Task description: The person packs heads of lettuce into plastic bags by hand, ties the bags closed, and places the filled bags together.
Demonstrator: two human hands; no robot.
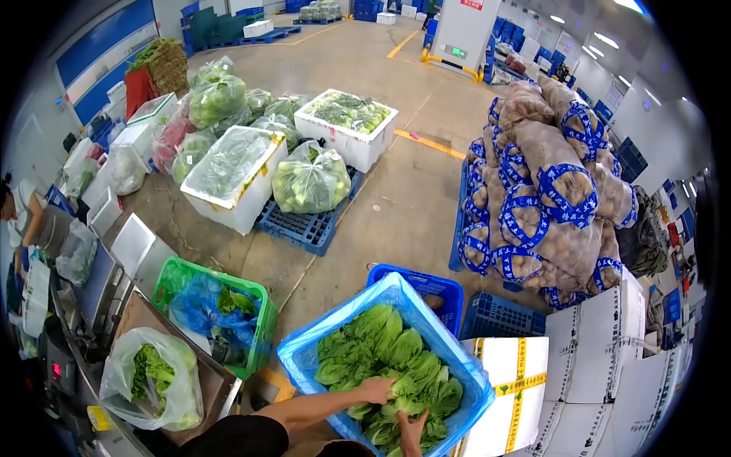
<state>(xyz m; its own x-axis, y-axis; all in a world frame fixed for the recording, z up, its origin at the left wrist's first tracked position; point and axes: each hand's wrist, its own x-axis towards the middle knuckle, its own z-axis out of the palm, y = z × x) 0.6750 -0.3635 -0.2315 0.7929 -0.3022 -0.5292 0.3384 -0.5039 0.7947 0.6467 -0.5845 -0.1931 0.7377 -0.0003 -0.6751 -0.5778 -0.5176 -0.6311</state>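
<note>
Heads of green leafy lettuce (358,346) fill a crate lined with blue plastic film (304,358) in front of me. My left hand (376,390) reaches in from the lower left, its fingers closed at the edge of a paler lettuce head (407,390). From below, my right hand (412,428) holds the same head, with thumb and fingers curled around its base. Part of each hand's grip is hidden by leaves. To the left, an open clear plastic bag (171,365) with lettuce inside sits on a scale-like platform (221,388).
A green crate (263,335) with blue film stands left of the lettuce crate. White foam boxes (506,411) are at right. Netted sacks (548,175) are stacked beyond. Bagged vegetables (311,181) sit on a blue pallet (320,228). Another person (30,209) is at far left.
</note>
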